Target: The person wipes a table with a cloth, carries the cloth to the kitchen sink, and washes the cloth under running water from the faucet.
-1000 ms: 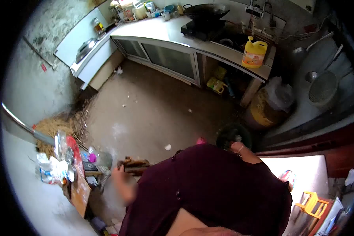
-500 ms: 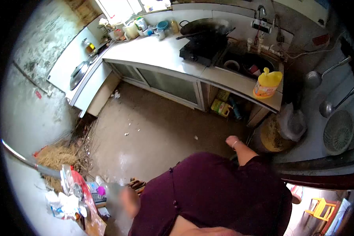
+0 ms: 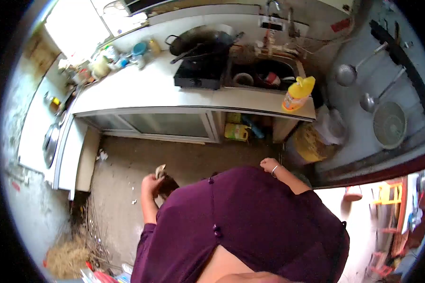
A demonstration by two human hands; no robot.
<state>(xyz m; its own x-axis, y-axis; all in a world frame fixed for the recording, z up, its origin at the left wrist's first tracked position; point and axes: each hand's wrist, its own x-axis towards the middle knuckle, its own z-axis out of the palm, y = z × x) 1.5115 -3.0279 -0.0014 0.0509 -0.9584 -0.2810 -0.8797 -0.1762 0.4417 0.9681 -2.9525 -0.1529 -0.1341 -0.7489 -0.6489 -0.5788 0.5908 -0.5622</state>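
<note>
My left hand (image 3: 151,185) is closed in front of my body, at the left, gripping a small crumpled tan thing (image 3: 160,170) that sticks up past the fingers. Something dark brown (image 3: 168,187) shows just beside it, partly hidden by my purple top; I cannot tell whether the two are one piece. My right hand (image 3: 269,165) hangs in front of me with its fingers curled in and a bracelet (image 3: 275,170) at the wrist. Nothing shows in it. The counter (image 3: 146,96) stands beyond both hands, with a yellow bottle (image 3: 298,94) at its right end.
A wok (image 3: 200,42) sits on a black stove (image 3: 198,75), left of the sink (image 3: 250,85). Ladles (image 3: 369,101) and a colander (image 3: 389,125) hang on the right wall. A yellowish bucket (image 3: 309,144) stands below the counter's end. Straw (image 3: 66,257) lies lower left.
My left hand has come up and forward from the clutter at lower left and now shows the tan thing. My body has turned left and nearer the counter. The right hand stays curled.
</note>
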